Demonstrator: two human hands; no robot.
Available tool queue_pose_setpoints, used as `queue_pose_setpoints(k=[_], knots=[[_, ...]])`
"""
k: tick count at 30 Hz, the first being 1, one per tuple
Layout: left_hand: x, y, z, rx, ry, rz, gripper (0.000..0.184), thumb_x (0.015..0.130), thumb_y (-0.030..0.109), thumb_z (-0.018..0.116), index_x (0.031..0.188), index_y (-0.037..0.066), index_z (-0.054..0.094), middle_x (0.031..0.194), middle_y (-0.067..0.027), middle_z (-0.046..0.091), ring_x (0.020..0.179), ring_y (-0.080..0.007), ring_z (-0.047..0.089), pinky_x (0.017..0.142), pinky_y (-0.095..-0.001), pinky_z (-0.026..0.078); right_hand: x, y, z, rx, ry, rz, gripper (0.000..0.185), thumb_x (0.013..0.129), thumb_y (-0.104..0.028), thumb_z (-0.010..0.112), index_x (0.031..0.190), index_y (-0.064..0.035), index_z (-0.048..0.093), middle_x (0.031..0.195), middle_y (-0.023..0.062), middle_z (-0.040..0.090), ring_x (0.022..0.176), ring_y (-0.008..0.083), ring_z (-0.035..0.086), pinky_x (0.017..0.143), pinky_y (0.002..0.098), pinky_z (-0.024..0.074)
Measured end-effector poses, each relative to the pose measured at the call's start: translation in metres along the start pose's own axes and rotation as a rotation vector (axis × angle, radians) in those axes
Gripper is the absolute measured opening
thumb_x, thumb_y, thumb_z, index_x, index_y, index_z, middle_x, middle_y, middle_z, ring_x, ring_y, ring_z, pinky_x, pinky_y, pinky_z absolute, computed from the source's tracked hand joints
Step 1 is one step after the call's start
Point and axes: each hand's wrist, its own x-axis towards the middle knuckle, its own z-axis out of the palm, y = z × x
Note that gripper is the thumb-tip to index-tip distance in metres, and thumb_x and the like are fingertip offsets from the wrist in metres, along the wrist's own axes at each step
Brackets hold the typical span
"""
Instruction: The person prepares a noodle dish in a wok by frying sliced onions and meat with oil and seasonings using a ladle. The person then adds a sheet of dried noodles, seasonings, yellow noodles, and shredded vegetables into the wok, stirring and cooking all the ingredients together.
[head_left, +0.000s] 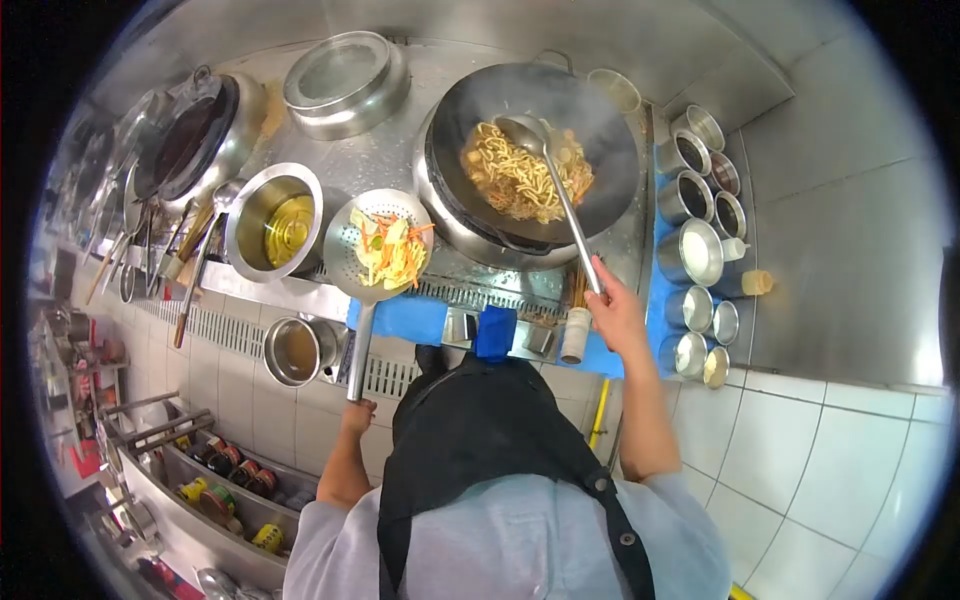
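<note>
My right hand (615,303) is closed around the handle end of a steel ladle (568,203). The ladle's bowl rests among noodles (503,160) with sauce and bits of vegetable, inside a dark steaming wok (612,175). My left hand (359,415) grips the handle of a perforated skimmer (345,262), left of the wok. Shredded cabbage and carrot (390,250) lie in the skimmer's bowl, which is held near the stove's front edge. Just left of it stands a steel pot (240,225) of yellow oil.
Small steel seasoning containers (701,252) line the right side on a blue cloth. Behind the oil pot sits a covered round pot (345,80). A second wok (195,135) is at the left. A small pot (292,352) hangs below the counter; a bottle shelf (180,480) is lower left.
</note>
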Motion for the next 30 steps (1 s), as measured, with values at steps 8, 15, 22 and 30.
queue_pose_setpoints(k=[8,15,22,30], knots=[[0.093,-0.036,0.001,-0.171,-0.076,0.315,0.022,0.092,0.022,0.073,0.102,0.004,0.067,0.089,-0.0066,0.073,0.069,-0.0161,0.068,0.055,-0.0309,0.051,0.037,-0.017,0.029,0.093,0.140,0.086,0.067,0.098,-0.009,0.063,0.160,-0.0242,0.042,0.067,-0.0018,0.053,0.053,0.0073,0.049,0.047,0.0282,0.0406],[0.072,-0.006,-0.008,-0.092,-0.079,0.182,0.030,0.089,0.028,0.068,0.106,0.004,0.073,0.096,-0.0229,0.074,0.092,-0.0374,0.072,0.083,-0.0441,0.055,0.017,-0.028,0.038,-0.062,0.164,0.050,0.065,0.097,-0.010,0.064,0.158,-0.0239,0.045,0.066,-0.0003,0.054,0.054,0.0082,0.050,0.050,0.0287,0.0424],[0.037,-0.010,-0.014,0.071,0.040,0.038,0.031,0.094,0.029,0.061,0.108,0.005,0.073,0.103,-0.0215,0.075,0.101,-0.0393,0.071,0.089,-0.0465,0.055,0.016,-0.039,0.043,-0.104,0.123,0.119,0.065,0.094,-0.013,0.066,0.156,-0.0239,0.049,0.070,0.0048,0.058,0.064,0.0127,0.056,0.065,0.0321,0.0500],[0.035,-0.057,-0.001,-0.171,-0.046,-0.053,0.032,0.091,0.030,0.068,0.099,-0.001,0.072,0.084,-0.0144,0.075,0.079,-0.0265,0.073,0.076,-0.0404,0.057,0.071,-0.117,0.098,0.195,0.061,-0.108,0.070,0.095,0.001,0.064,0.159,-0.0124,0.040,0.073,0.0022,0.060,0.051,0.0097,0.052,0.046,0.0266,0.0416]])
